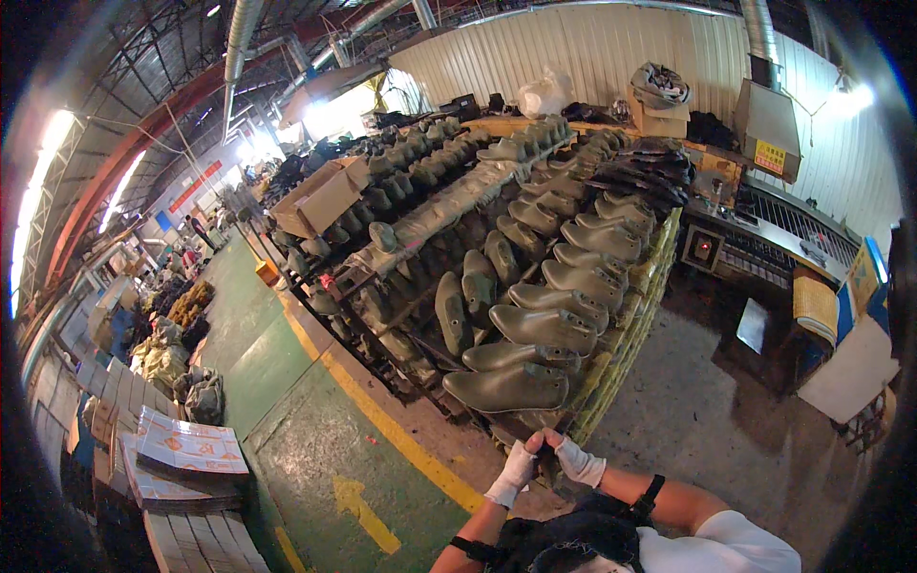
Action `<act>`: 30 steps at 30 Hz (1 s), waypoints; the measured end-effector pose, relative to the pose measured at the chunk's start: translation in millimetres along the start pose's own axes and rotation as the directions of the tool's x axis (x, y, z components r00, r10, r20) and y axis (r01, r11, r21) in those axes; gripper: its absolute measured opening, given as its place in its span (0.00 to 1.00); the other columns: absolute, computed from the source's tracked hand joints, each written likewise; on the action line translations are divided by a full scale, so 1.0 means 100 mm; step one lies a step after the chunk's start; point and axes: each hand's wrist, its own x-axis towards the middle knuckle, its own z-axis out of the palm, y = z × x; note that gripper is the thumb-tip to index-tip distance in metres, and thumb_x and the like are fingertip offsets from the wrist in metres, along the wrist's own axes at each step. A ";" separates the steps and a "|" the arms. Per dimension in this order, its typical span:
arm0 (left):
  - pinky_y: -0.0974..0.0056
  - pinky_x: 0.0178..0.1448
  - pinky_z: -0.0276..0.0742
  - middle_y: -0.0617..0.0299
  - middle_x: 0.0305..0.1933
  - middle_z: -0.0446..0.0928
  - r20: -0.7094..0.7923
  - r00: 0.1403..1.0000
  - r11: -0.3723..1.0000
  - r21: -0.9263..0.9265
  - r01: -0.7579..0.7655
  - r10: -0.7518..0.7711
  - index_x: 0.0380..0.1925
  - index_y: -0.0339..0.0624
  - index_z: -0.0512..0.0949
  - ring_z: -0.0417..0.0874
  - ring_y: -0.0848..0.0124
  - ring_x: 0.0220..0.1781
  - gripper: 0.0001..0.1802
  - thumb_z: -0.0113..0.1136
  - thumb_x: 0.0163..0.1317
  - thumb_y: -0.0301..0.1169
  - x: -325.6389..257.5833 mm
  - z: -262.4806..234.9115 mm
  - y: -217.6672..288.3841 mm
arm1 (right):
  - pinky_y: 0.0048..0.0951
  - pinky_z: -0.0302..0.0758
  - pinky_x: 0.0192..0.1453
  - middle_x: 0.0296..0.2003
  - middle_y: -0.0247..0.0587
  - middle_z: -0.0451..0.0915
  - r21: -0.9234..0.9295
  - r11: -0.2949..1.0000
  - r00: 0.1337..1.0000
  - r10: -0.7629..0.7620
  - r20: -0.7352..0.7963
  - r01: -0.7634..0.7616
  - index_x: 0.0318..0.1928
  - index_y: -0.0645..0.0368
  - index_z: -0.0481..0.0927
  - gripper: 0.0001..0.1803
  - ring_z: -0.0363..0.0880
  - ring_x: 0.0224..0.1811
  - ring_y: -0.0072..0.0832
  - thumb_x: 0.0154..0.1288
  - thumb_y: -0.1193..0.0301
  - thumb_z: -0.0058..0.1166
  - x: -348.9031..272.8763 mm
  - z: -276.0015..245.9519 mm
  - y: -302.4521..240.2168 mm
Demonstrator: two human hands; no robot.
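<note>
My left hand [519, 468] and my right hand [579, 462], both in white gloves with bare fingertips, meet at the near end of a rack. Their fingers are curled and the tips almost touch. A small dark thing between them is too hidden to name. Just beyond my hands lie rows of olive-green shoe lasts [546, 328], side by side on the rack's top. The nearest shoe last [508, 387] points its toe to the left. Yellow-edged boards [638, 336] run along the rack's right side.
An open cardboard box [322, 196] sits on the lasts at the far left. Dark material [645, 170] is heaped at the rack's far end. On the right stands a workbench [778, 229] with a slatted top. Flat cartons [189, 444] are stacked left of the green walkway [287, 420].
</note>
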 end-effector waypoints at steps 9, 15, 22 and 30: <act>0.63 0.54 0.74 0.65 0.44 0.80 0.001 0.998 0.998 0.029 -0.055 0.055 0.42 0.40 0.79 0.79 0.71 0.46 0.27 0.57 0.66 0.56 0.04 -0.10 -0.10 | 0.29 0.68 0.64 0.51 0.29 0.79 0.013 0.996 0.994 -0.085 0.065 0.084 0.54 0.57 0.79 0.26 0.73 0.55 0.20 0.75 0.49 0.43 0.05 0.01 0.05; 0.67 0.46 0.72 0.66 0.45 0.76 -0.090 0.996 0.990 0.140 0.021 -0.009 0.51 0.40 0.75 0.76 0.74 0.44 0.40 0.58 0.58 0.67 0.00 -0.04 -0.03 | 0.29 0.67 0.60 0.43 0.28 0.78 -0.043 0.995 0.996 -0.088 0.008 0.088 0.43 0.54 0.78 0.21 0.72 0.49 0.21 0.78 0.53 0.36 0.10 -0.01 0.19; 0.65 0.54 0.71 0.65 0.46 0.77 -0.075 0.995 0.990 0.133 -0.051 0.061 0.48 0.38 0.77 0.76 0.72 0.48 0.37 0.56 0.62 0.65 -0.06 0.10 0.10 | 0.30 0.67 0.61 0.43 0.29 0.78 0.005 0.998 0.997 -0.070 -0.028 0.070 0.42 0.55 0.78 0.22 0.72 0.49 0.23 0.78 0.53 0.36 0.10 -0.02 0.27; 0.63 0.47 0.76 0.63 0.41 0.81 -0.012 0.998 0.998 -0.008 -0.065 0.065 0.44 0.40 0.79 0.81 0.71 0.42 0.28 0.60 0.64 0.57 -0.01 -0.07 -0.05 | 0.29 0.66 0.64 0.48 0.31 0.78 -0.096 0.985 0.978 -0.153 -0.142 0.140 0.49 0.56 0.78 0.22 0.72 0.54 0.23 0.78 0.54 0.36 -0.05 0.16 -0.03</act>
